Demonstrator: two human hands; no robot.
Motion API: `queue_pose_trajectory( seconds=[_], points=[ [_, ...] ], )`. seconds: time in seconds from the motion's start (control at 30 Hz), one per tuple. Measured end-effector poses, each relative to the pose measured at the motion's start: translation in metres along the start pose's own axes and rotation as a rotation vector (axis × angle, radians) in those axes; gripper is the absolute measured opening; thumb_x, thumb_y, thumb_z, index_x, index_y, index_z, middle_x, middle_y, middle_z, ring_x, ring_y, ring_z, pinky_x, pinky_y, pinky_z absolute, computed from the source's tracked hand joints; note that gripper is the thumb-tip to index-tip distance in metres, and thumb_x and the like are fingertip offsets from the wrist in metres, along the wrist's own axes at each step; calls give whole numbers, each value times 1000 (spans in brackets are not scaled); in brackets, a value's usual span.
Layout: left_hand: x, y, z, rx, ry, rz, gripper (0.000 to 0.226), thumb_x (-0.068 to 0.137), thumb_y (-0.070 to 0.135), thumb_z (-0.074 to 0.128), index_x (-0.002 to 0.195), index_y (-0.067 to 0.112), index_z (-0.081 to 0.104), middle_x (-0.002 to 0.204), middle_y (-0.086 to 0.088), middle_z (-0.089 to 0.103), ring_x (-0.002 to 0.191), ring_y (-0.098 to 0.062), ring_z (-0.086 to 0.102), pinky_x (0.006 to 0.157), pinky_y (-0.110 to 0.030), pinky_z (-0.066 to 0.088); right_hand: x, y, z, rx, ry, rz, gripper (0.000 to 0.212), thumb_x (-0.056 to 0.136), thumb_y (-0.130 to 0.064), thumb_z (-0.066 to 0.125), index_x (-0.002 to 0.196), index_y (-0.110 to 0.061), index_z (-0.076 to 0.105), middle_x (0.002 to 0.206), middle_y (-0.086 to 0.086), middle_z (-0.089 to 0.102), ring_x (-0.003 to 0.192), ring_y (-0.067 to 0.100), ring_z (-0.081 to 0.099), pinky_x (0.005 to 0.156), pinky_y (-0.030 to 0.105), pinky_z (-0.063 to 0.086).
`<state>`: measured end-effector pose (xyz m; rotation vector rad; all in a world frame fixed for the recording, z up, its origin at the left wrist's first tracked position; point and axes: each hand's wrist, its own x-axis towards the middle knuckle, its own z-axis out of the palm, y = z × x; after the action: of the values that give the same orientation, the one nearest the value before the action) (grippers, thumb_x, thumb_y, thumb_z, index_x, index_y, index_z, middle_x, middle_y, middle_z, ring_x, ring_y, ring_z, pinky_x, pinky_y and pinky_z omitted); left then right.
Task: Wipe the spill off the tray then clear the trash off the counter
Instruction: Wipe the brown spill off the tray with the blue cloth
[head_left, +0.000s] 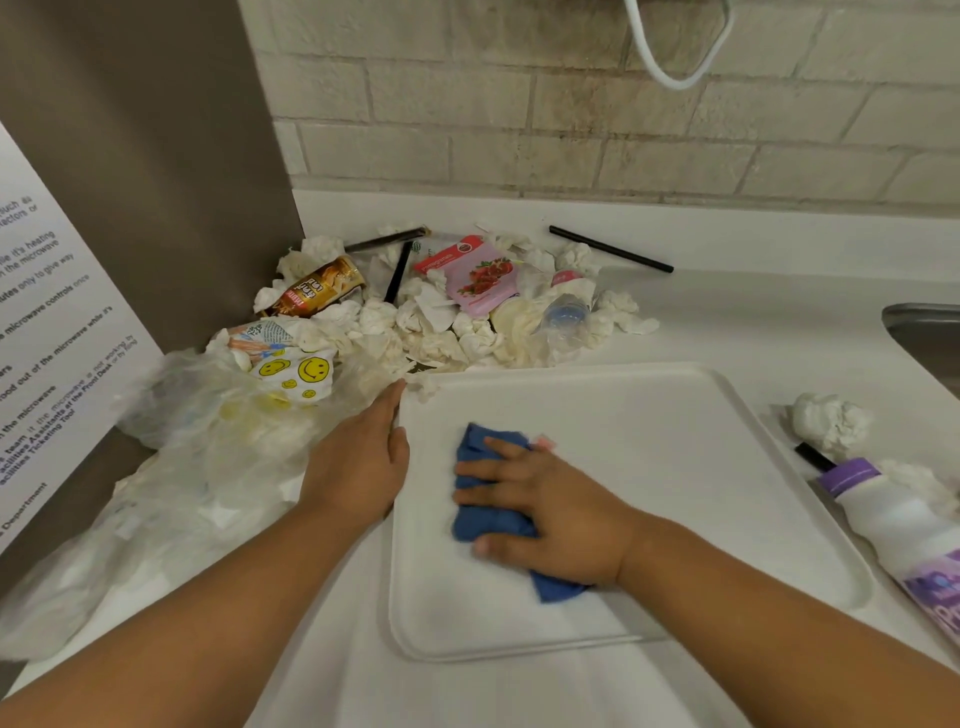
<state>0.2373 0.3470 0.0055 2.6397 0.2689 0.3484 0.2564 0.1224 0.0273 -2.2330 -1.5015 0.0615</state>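
My right hand (545, 514) lies flat, fingers spread, pressing the blue cloth (475, 525) onto the tray (675, 441) and gripping nothing. My left hand (358, 462) rests straight-fingered against the tray's left rim. Risk: a hard stroke could shove the tray into the bottle (893, 525) or the trash pile (441, 322) beyond (tissues lie at its far-left corner).

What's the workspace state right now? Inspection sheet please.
Surface: white counter, tray flat on it.
Job's things: blue cloth on tray; no spill visible; trash pile behind tray.
Clutter: plastic bag left; bottle, crumpled tissue right; black straw at back.
Hands: left hand flat against tray's left rim; right hand presses cloth, fingers spread.
Cables: white cable loops on wall.
Surroundings: brick wall, sink edge right, printed notice left.
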Motion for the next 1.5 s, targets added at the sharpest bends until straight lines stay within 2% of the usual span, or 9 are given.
queue_pose_trajectory(
  seconds=[0.1, 0.2, 0.47, 0.6, 0.8, 1.0, 1.1, 1.23, 1.5],
  points=[
    [0, 0, 0, -16, -5, 9, 56, 95, 23, 40, 148, 29, 24, 124, -7, 61, 109, -28, 57, 89, -37, 45, -11, -12, 11, 107, -149, -25, 42, 93, -44, 50, 126, -21, 61, 143, -6, 48, 144, 13, 19, 119, 34, 6],
    [-1, 0, -1, -13, 3, -1, 55, 95, 24, 41, 148, 28, 26, 121, -7, 63, 107, -28, 58, 87, -37, 45, -39, -7, -7, 244, -190, -49, 32, 89, -28, 63, 119, -19, 67, 142, -7, 49, 144, 7, 16, 116, 20, 3],
    [-1, 2, -1, -9, 7, -10, 55, 95, 23, 42, 148, 28, 28, 115, -6, 65, 102, -27, 60, 81, -35, 45, -125, 51, -64, 248, -57, 437, 34, 77, -43, 60, 110, -47, 66, 136, -35, 43, 140, -8, 15, 120, 33, 1],
    [-2, 5, -2, 2, 12, -9, 54, 95, 21, 43, 147, 26, 29, 117, -8, 64, 105, -30, 59, 82, -37, 45, -90, 24, -39, 175, -39, 307, 38, 79, -32, 67, 116, -34, 66, 138, -25, 46, 138, -13, 11, 109, 6, -1],
    [-4, 5, -5, -23, -11, 6, 54, 94, 21, 45, 146, 27, 31, 119, -7, 64, 104, -32, 60, 84, -40, 48, -76, 8, -19, 145, -78, 171, 40, 83, -37, 57, 120, -25, 65, 139, -16, 48, 142, -1, 18, 118, 25, 4],
    [-4, 9, -6, -28, -14, -1, 55, 94, 21, 45, 146, 27, 31, 117, -8, 65, 101, -33, 60, 82, -40, 48, -140, 45, -55, 35, 243, 692, 34, 83, -29, 59, 115, -38, 62, 133, -32, 41, 134, -14, 20, 115, 35, 20],
    [-4, 9, -7, -17, -18, -10, 55, 94, 21, 45, 146, 28, 31, 116, -7, 65, 100, -32, 61, 81, -40, 48, -124, 30, -43, -53, 340, 672, 34, 83, -17, 63, 115, -29, 65, 136, -15, 49, 132, -8, 22, 113, 19, 10],
    [-5, 10, -8, -33, -23, -17, 54, 93, 19, 46, 145, 26, 33, 119, -8, 64, 101, -33, 60, 83, -41, 48, -110, 4, -40, -67, 135, 409, 24, 68, 0, 65, 91, -6, 71, 103, 6, 68, 106, -1, 44, 97, -4, 13],
    [-4, 10, -8, -19, -35, -18, 53, 94, 17, 46, 145, 26, 34, 104, -12, 68, 88, -32, 61, 73, -39, 46, -141, 15, -48, -89, 422, 852, 18, 79, 3, 61, 92, -5, 71, 108, 5, 66, 95, -9, 41, 79, -8, 21]
  ],
)
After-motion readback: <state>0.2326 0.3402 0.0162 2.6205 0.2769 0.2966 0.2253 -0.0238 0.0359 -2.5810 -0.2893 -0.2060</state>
